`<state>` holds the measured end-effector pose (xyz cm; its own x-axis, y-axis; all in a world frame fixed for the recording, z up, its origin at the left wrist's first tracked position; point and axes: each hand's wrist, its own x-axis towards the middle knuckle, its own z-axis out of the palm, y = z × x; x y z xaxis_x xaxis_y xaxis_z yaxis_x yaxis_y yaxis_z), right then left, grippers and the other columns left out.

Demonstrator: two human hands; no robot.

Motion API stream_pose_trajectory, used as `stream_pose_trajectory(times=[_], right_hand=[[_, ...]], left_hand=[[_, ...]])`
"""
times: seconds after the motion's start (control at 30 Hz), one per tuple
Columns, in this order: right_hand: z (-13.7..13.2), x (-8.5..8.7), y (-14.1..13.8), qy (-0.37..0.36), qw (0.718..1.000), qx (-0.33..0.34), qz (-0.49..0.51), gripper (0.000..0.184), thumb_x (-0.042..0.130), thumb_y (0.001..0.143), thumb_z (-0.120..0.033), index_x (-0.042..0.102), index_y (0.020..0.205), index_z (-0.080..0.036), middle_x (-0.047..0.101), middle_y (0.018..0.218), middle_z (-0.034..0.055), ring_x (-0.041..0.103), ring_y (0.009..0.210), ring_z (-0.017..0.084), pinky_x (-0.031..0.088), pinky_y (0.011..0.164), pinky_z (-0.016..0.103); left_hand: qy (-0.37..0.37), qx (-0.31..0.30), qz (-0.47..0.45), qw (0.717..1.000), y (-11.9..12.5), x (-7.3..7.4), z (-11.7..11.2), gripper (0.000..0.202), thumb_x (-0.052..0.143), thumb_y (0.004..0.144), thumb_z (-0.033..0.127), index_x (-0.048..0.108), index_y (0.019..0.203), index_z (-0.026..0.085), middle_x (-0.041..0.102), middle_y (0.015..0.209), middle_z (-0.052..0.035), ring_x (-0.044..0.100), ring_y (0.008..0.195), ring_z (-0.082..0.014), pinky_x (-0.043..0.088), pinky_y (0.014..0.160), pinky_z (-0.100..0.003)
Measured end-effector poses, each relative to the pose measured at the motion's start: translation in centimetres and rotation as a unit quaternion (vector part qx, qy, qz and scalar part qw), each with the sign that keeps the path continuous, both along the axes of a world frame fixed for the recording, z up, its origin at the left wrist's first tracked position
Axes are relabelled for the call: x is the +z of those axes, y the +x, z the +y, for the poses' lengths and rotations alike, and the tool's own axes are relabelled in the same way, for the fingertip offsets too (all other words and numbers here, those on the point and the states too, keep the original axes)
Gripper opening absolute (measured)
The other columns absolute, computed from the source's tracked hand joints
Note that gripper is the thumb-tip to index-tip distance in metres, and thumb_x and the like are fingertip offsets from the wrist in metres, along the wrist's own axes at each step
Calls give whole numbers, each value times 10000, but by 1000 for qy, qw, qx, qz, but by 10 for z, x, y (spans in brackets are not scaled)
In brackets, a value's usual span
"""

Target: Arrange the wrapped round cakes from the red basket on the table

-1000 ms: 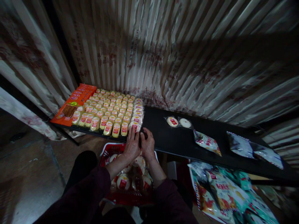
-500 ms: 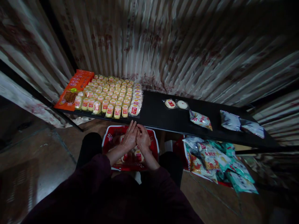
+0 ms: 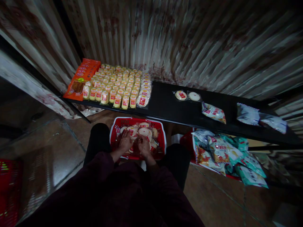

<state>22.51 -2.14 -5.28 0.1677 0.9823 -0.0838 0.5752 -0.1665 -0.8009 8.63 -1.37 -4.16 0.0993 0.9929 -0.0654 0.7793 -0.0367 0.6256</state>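
A red basket [image 3: 161,138] with a white rim stands between my knees, holding several clear-wrapped round biscuits [image 3: 145,132] with red labels. My left hand [image 3: 125,142] is inside, its fingers stretched out over the wrapped biscuits at the left. Beside it, my right hand [image 3: 143,145] has curled fingers low among the packets; whatever they hold is hidden. On the black shelf [image 3: 165,97] above the basket, a column of wrapped round biscuits [image 3: 142,100] lies overlapping, next to rows of small yellow wrapped cakes [image 3: 117,101].
Orange packets [image 3: 80,80] lie at the shelf's left end. Two wrapped round biscuits [image 3: 187,96], a white-and-red snack bag [image 3: 213,112] and silvery bags [image 3: 248,114] lie farther right. Another red basket with snack bags [image 3: 220,151] stands below. A red crate [image 3: 10,189] is at lower left.
My hands were together above the basket; now they are apart and lower, in among the wrapped biscuits. The view has shifted, bringing the red crate at lower left into sight.
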Motion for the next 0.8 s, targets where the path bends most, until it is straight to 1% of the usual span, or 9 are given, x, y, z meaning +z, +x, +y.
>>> stream_pose_trajectory(times=[0.1,0.2,0.37,0.43,0.5,0.57,0.63,0.73,0.8], right_hand=[[0,-5,2,-5,1000,8,-4,410,447,763,-125,655,1115,-161,672,1131,106,604,1062,233,436,993,392],[-1,-7,3,-1,1000,19,1,430,437,773,-129,639,1150,-173,669,1146,89,598,1081,221,428,1007,386],[-1,-5,4,-9,999,46,18,458,450,764,-134,620,1185,-191,647,1199,76,569,1144,223,413,1030,393],[-1,-4,5,-10,998,55,28,448,470,765,-152,621,1183,-203,646,1201,70,567,1149,227,409,1034,399],[1,-4,5,-11,998,55,41,432,494,765,-177,625,1175,-213,651,1190,65,567,1147,230,404,1038,405],[2,-5,5,-12,997,46,56,415,516,765,-206,631,1164,-219,657,1176,64,574,1130,231,403,1035,413],[3,-7,6,-11,996,31,84,405,526,766,-237,633,1157,-224,661,1166,61,583,1105,227,414,1021,416],[4,-8,6,-12,988,2,155,403,532,766,-293,627,1153,-229,670,1142,55,607,1047,215,452,973,410],[4,-6,6,-18,979,-22,203,407,547,754,-321,630,1140,-223,685,1100,56,625,997,212,477,935,397]], left_hand=[[11,44,-31,999,-1,-7,3,609,469,708,43,469,1314,98,453,1412,-164,339,1372,-276,298,1145,-445],[22,68,-50,996,0,-10,7,628,485,689,25,472,1311,109,463,1397,-163,346,1364,-282,303,1140,-446],[11,58,-51,997,-5,-10,11,554,501,683,14,550,1224,122,540,1306,-156,436,1285,-285,336,1103,-473],[15,46,-47,998,-6,-8,10,478,509,683,16,605,1137,131,557,1277,-150,459,1253,-284,356,1084,-471],[15,35,-46,998,-6,-5,7,381,518,694,26,649,1031,145,598,1198,-135,502,1190,-272,385,1057,-452],[17,28,-49,998,-5,-2,4,296,524,721,52,667,956,162,620,1122,-117,534,1126,-252,409,1031,-424],[14,25,-60,998,-4,0,3,247,530,747,79,671,927,172,614,1088,-102,553,1073,-227,431,1002,-385],[3,37,-81,996,-4,4,4,240,546,749,92,667,940,173,598,1033,-81,566,1005,-197,462,944,-339],[3,51,-84,995,-5,6,5,255,560,740,96,663,958,179,594,995,-66,561,997,-196,463,933,-342]])
